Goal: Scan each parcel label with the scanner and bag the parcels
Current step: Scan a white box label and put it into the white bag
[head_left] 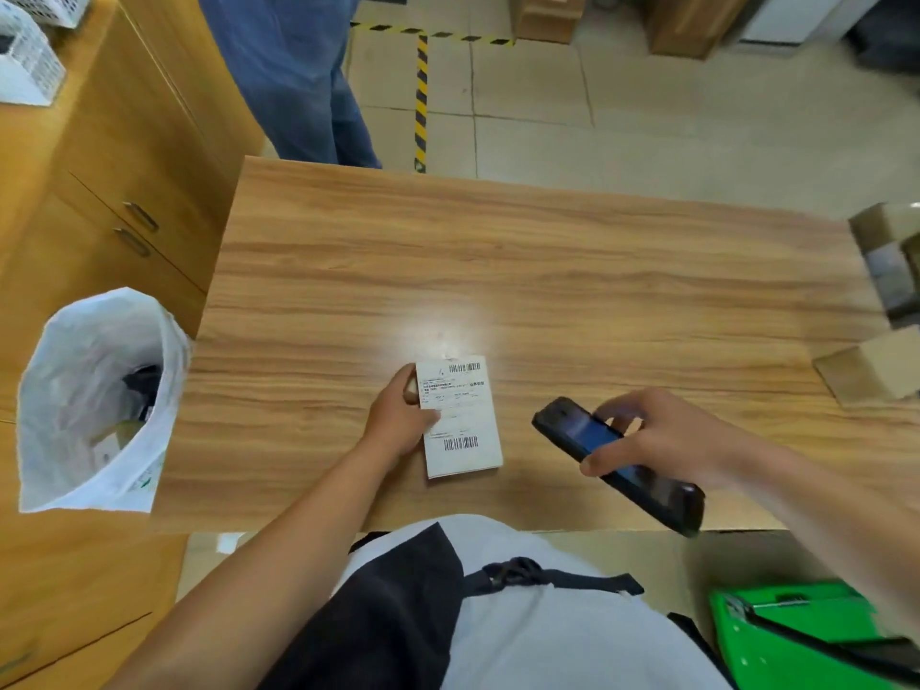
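Note:
A small white parcel (460, 415) with a barcode label on top lies on the wooden table (547, 271) near its front edge. My left hand (398, 415) grips the parcel's left side, thumb on the label. My right hand (662, 440) holds a black handheld scanner (617, 460) just right of the parcel, its front end turned toward the parcel. A white plastic bag (94, 400) stands open to the left of the table, with dark items inside.
Wooden cabinets (124, 191) stand at the left behind the bag. A person in blue trousers (298, 77) stands beyond the table's far left corner. Cardboard boxes (881, 361) sit at the table's right edge. A green crate (796, 634) is at the lower right.

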A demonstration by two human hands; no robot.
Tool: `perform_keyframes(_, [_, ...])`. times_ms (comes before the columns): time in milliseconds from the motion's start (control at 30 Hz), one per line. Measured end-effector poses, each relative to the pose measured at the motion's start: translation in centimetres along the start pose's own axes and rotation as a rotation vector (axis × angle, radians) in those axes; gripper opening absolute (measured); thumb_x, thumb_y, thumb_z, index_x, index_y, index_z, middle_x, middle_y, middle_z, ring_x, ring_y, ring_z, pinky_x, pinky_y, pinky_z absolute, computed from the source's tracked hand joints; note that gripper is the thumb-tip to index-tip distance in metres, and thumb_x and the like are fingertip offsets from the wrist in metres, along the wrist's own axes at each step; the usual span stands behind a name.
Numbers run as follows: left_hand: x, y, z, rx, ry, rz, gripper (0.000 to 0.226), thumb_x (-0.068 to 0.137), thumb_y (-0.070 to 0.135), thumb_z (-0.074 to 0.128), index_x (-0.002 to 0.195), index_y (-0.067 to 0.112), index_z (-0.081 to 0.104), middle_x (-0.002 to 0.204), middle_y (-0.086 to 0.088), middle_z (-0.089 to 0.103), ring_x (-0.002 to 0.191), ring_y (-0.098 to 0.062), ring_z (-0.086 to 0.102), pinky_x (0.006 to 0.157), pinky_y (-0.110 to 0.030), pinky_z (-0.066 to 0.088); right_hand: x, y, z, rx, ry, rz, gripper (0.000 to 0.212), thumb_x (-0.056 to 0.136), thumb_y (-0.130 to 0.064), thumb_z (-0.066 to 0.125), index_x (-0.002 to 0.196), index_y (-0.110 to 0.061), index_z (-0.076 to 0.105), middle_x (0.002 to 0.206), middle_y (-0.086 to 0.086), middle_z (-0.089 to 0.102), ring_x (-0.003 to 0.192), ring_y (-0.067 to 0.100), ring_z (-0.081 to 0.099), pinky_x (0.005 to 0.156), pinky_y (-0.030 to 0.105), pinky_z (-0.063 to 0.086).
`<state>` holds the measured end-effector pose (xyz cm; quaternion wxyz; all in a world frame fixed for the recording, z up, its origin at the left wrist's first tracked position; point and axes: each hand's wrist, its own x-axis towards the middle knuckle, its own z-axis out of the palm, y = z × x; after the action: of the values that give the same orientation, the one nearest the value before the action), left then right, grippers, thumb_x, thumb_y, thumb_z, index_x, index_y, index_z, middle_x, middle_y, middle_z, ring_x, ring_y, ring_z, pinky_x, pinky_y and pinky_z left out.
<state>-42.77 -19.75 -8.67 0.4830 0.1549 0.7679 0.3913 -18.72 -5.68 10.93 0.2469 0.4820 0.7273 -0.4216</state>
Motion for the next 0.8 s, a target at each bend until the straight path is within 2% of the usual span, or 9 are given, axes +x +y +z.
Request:
perform_keyframes(133, [1.1, 0.1, -1.0, -0.115, -0.097, -0.07, 0.077, 0.082, -0.012, 0.061, 0.132, 0.046, 0.052, 0.099, -0.005, 0.071, 0.09, -0.026, 0.072, 0.066, -0.055, 0.061, 0.1, -1.8, 1.2, -0.294, -0.03, 0.067, 0.059, 0.051, -0.069, 0.079, 0.095, -0.03, 0.067, 0.07, -0.003, 0.076, 0.052, 0.013, 0.071, 0.048, 0.023, 0.045])
perform_keyframes(233, [1.5, 0.1, -1.7, -0.092, -0.148, -0.058, 0.072, 0.084, -0.01, 0.059, 0.135, 0.041, 0.052, 0.099, -0.003, 0.071, 0.091, -0.025, 0.071, 0.071, -0.05, 0.061, 0.2, -2.7, 2.4, -0.51, 0.055, 0.084, 0.066, 0.052, -0.074, 0.076, 0.097, -0.026, 0.068, 0.08, -0.007, 0.069, 0.064, 0.011, 0.065, 0.058, 0.03, 0.049])
perform_keyframes(300, [1.5, 0.1, -2.6, 0.098, -0.113, 0.055, 0.06, 0.085, 0.002, 0.062, 0.137, 0.031, 0.054, 0.11, -0.002, 0.069, 0.103, -0.023, 0.067, 0.081, -0.034, 0.056, 0.0, -3.4, 3.1, -0.527, 0.072, 0.094, 0.061, 0.054, -0.073, 0.077, 0.09, -0.026, 0.065, 0.077, -0.01, 0.063, 0.066, 0.01, 0.06, 0.055, 0.03, 0.042])
perform_keyframes(367, [1.7, -0.3, -3.9, 0.343, -0.07, 0.174, 0.06, 0.084, 0.018, 0.068, 0.141, 0.025, 0.05, 0.129, -0.004, 0.06, 0.119, -0.021, 0.056, 0.09, -0.029, 0.044, -0.4, -4.1, 3.6, -0.504, 0.083, 0.105, 0.057, 0.056, -0.072, 0.079, 0.088, -0.027, 0.063, 0.072, -0.012, 0.06, 0.063, 0.007, 0.057, 0.054, 0.03, 0.04])
perform_keyframes(467, [1.5, -0.6, -6.2, 0.847, -0.097, 0.258, 0.08, 0.079, 0.04, 0.072, 0.149, 0.037, 0.033, 0.152, -0.006, 0.033, 0.141, -0.029, 0.027, 0.105, -0.044, 0.035, -0.9, -5.0, 4.5, -0.47, 0.088, 0.126, 0.06, 0.058, -0.07, 0.08, 0.095, -0.024, 0.068, 0.07, -0.007, 0.065, 0.054, 0.007, 0.058, 0.061, 0.03, 0.05])
perform_keyframes(567, [0.9, -1.4, -7.3, 1.202, -0.206, 0.12, 0.102, 0.074, 0.046, 0.072, 0.151, 0.049, 0.007, 0.164, 0.0, -0.003, 0.15, -0.034, -0.004, 0.107, -0.062, 0.028, -1.0, -5.9, 5.4, -0.486, 0.071, 0.149, 0.063, 0.06, -0.069, 0.079, 0.101, -0.022, 0.07, 0.07, -0.007, 0.065, 0.056, 0.009, 0.059, 0.059, 0.029, 0.047])
perform_keyframes(667, [0.6, -1.9, -7.3, 1.307, -0.255, 0.067, 0.114, 0.076, 0.046, 0.073, 0.149, 0.051, -0.014, 0.163, 0.004, -0.022, 0.15, -0.035, -0.015, 0.105, -0.07, 0.026, -1.0, -6.7, 6.4, -0.528, 0.051, 0.192, 0.067, 0.058, -0.07, 0.078, 0.104, -0.023, 0.068, 0.07, -0.008, 0.066, 0.055, 0.006, 0.061, 0.059, 0.026, 0.048])
perform_keyframes(733, [0.6, -1.6, -7.1, 1.293, -0.267, 0.059, 0.117, 0.075, 0.042, 0.075, 0.148, 0.052, -0.016, 0.162, 0.004, -0.026, 0.149, -0.037, -0.019, 0.103, -0.073, 0.024, -0.9, -7.0, 6.8, -0.54, 0.036, 0.218, 0.064, 0.057, -0.07, 0.078, 0.099, -0.023, 0.069, 0.062, -0.008, 0.064, 0.042, 0.001, 0.057, 0.056, 0.024, 0.047])
perform_keyframes(800, [0.6, -1.3, -7.0, 1.275, -0.279, 0.048, 0.118, 0.076, 0.037, 0.076, 0.147, 0.053, -0.017, 0.161, 0.004, -0.03, 0.148, -0.038, -0.022, 0.101, -0.076, 0.023, -0.9, -7.1, 7.1, -0.547, 0.032, 0.224, 0.06, 0.056, -0.069, 0.078, 0.093, -0.023, 0.068, 0.058, -0.008, 0.063, 0.047, 0.005, 0.06, 0.053, 0.026, 0.041])
